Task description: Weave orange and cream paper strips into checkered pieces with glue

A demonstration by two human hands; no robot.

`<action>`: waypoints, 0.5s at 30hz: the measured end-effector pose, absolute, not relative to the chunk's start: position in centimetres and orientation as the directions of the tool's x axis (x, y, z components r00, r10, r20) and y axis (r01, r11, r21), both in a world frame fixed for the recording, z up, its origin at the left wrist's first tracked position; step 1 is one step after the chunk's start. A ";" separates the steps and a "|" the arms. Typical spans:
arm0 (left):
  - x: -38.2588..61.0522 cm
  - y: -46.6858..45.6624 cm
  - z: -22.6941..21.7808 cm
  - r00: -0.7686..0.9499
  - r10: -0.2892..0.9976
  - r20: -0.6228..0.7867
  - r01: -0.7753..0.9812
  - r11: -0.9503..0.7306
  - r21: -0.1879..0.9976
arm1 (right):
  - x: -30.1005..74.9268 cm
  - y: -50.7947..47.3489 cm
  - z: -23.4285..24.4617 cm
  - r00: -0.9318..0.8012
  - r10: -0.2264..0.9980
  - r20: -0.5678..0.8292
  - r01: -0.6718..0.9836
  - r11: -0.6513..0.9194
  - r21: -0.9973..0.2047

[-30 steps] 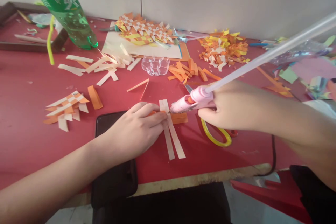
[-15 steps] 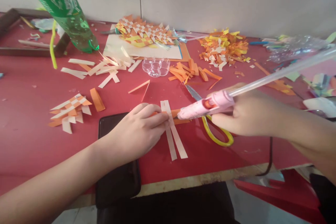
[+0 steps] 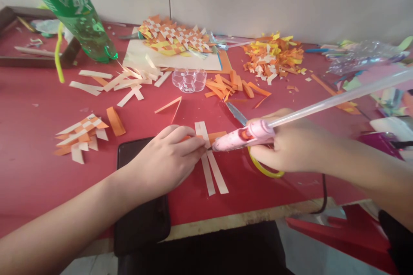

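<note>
My right hand (image 3: 290,148) grips a pink glue gun (image 3: 237,138), a long translucent glue stick (image 3: 322,105) running out of its back. The gun's nozzle points left at crossed paper strips. These are two pale strips (image 3: 211,172), lying lengthwise, and an orange strip (image 3: 220,135) running crosswise under the nozzle. With closed fingertips my left hand (image 3: 174,159) holds the strips near their crossing, and its fingers hide part of it. Yellow-handled scissors (image 3: 237,114) lie partly beneath my right hand. Under my left wrist rests a black phone (image 3: 143,223).
Woven paper (image 3: 84,131) sits at left beside an orange strip (image 3: 115,121). Behind are pale strips (image 3: 129,81), a clear plastic palette (image 3: 189,80), orange strips (image 3: 226,86) and a pile of paper pieces (image 3: 274,56). A green bottle (image 3: 74,17) stands at back left.
The glue gun and my right hand have shifted a little left and down, bringing the nozzle close to my left fingertips. My left hand stays on the strips; the view has shifted slightly.
</note>
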State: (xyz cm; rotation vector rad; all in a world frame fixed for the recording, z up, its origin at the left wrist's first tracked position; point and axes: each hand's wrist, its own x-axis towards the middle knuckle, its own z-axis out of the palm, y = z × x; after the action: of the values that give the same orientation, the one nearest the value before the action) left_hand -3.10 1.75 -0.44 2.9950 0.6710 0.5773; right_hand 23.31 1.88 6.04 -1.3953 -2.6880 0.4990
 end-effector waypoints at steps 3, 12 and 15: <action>-3.1 1.7 -0.4 0.840 0.409 0.357 0.405 -0.910 0.090 | 23.3 2.0 6.1 -0.600 0.798 -0.059 0.774 0.561 -0.294; -3.1 1.9 -0.4 0.841 0.389 0.375 0.387 -0.918 0.084 | 23.0 2.2 6.5 -0.613 0.790 -0.020 0.772 0.594 -0.226; -3.1 1.9 -0.3 0.845 0.396 0.360 0.390 -0.916 0.092 | 22.8 2.2 6.6 -0.583 0.810 -0.056 0.799 0.560 -0.221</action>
State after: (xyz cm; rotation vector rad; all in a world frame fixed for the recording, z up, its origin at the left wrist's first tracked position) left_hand -3.15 1.86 -0.34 3.0023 0.6395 0.5910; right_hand 22.80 2.17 6.56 -1.4086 -2.7284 0.3450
